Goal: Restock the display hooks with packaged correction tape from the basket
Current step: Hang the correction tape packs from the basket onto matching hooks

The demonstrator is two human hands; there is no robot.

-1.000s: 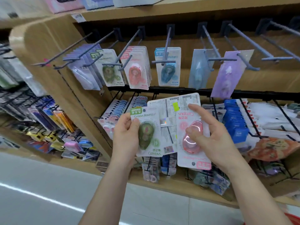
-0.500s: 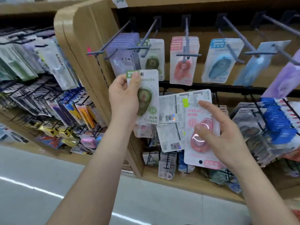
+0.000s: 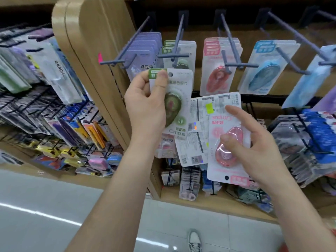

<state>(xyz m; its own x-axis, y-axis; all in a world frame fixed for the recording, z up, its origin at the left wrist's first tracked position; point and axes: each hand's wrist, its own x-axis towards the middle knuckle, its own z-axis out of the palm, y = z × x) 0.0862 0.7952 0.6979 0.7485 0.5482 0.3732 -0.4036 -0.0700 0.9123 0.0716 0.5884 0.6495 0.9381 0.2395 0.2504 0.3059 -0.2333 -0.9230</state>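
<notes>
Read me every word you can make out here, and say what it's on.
"Campus": green pack in the left hand.
"Campus", upside down: pink pack in the right hand.
"修正带": purple pack, hanging up top.
"KAACA": clear pack hanging at left.
Fine print on the back-facing cards: too small to read.

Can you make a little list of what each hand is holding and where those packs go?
Left hand: pinches green pack, upright, hole at top
Right hand: holds pink pack, upside down, on other packs showing their backs
Green hook: just above green pack, holds matching packs; this one not yet on
Pink hook: holds matching pink packs
</notes>
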